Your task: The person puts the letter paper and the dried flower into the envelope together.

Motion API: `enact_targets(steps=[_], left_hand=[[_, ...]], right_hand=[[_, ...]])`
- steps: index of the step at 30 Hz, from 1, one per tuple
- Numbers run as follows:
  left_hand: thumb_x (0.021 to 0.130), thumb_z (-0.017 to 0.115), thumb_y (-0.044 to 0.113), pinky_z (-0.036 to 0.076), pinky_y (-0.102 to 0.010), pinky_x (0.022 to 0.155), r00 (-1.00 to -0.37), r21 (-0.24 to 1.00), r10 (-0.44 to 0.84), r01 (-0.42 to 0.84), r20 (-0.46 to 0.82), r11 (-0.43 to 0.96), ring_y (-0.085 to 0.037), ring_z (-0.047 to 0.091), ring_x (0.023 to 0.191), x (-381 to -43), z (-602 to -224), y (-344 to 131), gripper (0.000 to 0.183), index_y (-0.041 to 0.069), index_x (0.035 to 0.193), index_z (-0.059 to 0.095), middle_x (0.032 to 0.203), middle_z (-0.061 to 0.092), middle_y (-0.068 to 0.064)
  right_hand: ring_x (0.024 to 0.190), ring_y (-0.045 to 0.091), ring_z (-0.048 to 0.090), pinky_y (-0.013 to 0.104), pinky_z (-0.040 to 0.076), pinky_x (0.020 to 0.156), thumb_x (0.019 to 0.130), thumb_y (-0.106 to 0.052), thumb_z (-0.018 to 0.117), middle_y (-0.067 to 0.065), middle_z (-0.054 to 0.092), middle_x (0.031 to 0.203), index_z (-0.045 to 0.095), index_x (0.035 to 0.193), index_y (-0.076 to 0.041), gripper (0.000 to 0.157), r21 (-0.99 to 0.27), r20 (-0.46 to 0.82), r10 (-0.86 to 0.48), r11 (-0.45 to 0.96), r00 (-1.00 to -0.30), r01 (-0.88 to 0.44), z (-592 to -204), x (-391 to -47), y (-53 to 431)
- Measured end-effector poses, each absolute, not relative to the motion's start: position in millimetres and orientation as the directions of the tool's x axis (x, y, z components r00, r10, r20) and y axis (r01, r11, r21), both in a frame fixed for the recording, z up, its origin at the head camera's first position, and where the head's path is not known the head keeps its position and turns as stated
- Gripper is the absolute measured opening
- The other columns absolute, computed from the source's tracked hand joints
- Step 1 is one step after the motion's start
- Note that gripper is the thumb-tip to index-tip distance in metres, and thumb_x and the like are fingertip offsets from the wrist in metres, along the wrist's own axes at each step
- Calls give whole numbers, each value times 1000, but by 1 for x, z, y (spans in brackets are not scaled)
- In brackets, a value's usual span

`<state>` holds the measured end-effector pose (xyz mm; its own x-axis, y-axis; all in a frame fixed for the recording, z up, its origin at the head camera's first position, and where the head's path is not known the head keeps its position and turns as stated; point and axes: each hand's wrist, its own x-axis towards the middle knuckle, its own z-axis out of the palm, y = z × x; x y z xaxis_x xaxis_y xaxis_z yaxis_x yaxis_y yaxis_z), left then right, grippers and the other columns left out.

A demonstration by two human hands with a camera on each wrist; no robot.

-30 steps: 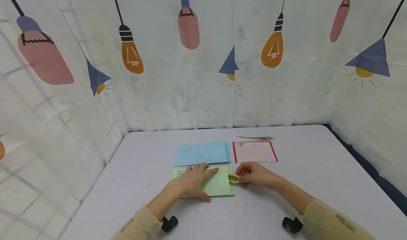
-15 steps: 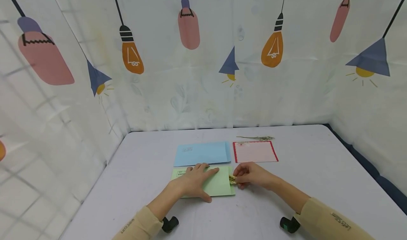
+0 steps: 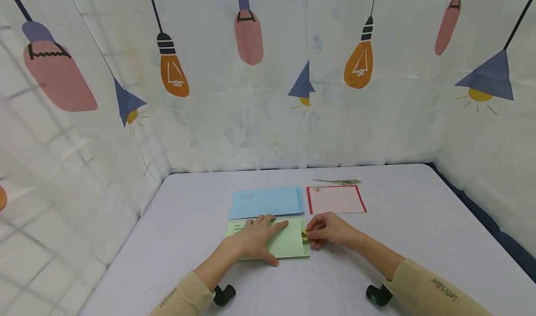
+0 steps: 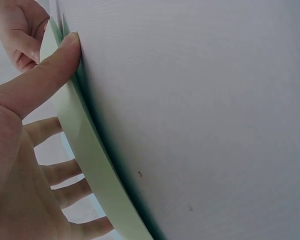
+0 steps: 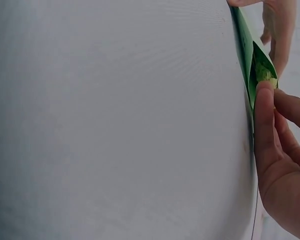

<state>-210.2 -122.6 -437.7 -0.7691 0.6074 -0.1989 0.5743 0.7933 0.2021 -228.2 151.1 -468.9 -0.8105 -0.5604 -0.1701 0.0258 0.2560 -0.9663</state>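
Observation:
A light green envelope point(image 3: 289, 241) lies on the table, its open end to the right. My left hand point(image 3: 257, 239) rests across it with spread fingers; in the left wrist view the thumb point(image 4: 55, 65) lies along its near edge. My right hand point(image 3: 328, 230) pinches a small yellow-green piece point(image 3: 304, 236) between thumb and fingertips at the envelope's mouth. In the right wrist view the mouth gapes and most of the yellow-green piece point(image 5: 265, 74) sits inside it, its end at the fingertips. What kind of thing it is cannot be told; the rest is hidden.
Behind the green envelope lies a blue envelope point(image 3: 268, 202). To its right is a pink card point(image 3: 337, 200) with a red border, and beyond that a thin dried sprig point(image 3: 341, 182). A white cloth covers the table point(image 3: 201, 204); patterned curtains stand around it.
My right hand has moved left toward the envelope, and the yellow-green piece has slid further into its mouth. My left hand has stayed in place on the envelope.

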Motion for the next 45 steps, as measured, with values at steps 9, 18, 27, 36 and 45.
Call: enact_targets(steps=[9, 18, 27, 36, 45], left_hand=[[70, 75, 63, 27, -56, 103, -772, 178, 604, 577, -197, 797, -27, 29, 136, -210, -437, -122, 101, 34, 153, 25, 149, 31, -8], [70, 76, 62, 28, -56, 102, -773, 188, 603, 574, -196, 797, -27, 30, 135, -210, -437, -121, 100, 34, 152, 26, 148, 31, -8], [70, 75, 63, 27, -56, 102, -774, 187, 602, 574, -195, 797, -28, 30, 135, -211, -439, -122, 101, 35, 152, 25, 149, 31, -7], [70, 76, 63, 27, -56, 102, -770, 194, 607, 576, -197, 794, -27, 29, 135, -211, -439, -122, 100, 35, 152, 26, 148, 31, -7], [70, 75, 63, 27, -57, 102, -771, 193, 606, 576, -194, 795, -28, 30, 135, -211, -440, -123, 101, 35, 152, 25, 149, 32, -8]], right_hand=[[68, 24, 66, 37, 56, 68, 89, -10, 69, 16, 67, 85, 63, 100, 3, 18, -967, -168, -549, 255, -819, 27, -467, -227, 147], [70, 27, 68, 36, 56, 68, 89, -13, 70, 15, 69, 85, 62, 100, 3, 21, -966, -164, -523, 257, -836, 29, -465, -225, 141], [70, 27, 69, 35, 56, 67, 87, -13, 72, 14, 70, 81, 59, 96, 3, 23, -963, -165, -474, 267, -865, 37, -463, -225, 135], [65, 25, 67, 33, 56, 69, 87, -8, 70, 13, 68, 77, 55, 92, 2, 19, -963, -159, -457, 268, -875, 35, -466, -225, 130], [72, 27, 69, 33, 55, 73, 89, -10, 69, 14, 70, 84, 53, 96, 2, 22, -964, -192, -491, 258, -850, 68, -465, -227, 135]])
